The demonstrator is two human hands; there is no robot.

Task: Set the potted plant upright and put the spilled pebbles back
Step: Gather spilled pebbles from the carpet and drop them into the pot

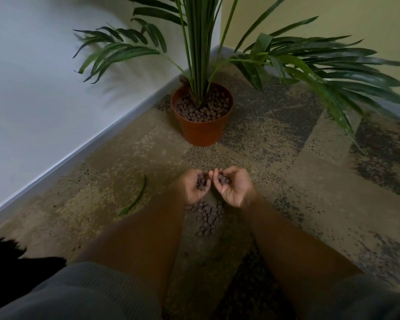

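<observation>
A terracotta pot [202, 131] stands upright in the room's corner, topped with brown pebbles, and holds a palm plant [195, 49] with long green fronds. A pile of spilled pebbles [208, 215] lies on the carpet below my hands. My left hand [195, 187] is cupped palm up with pebbles in it. My right hand [232, 187] is cupped beside it, fingers curled round a few more pebbles. Both hands hover above the pile, well short of the pot.
A loose green leaf [135, 197] lies on the patterned carpet to the left. A white wall with a grey skirting board [83, 148] runs along the left, a yellow wall behind. A dark object [7, 257] sits at the lower left edge.
</observation>
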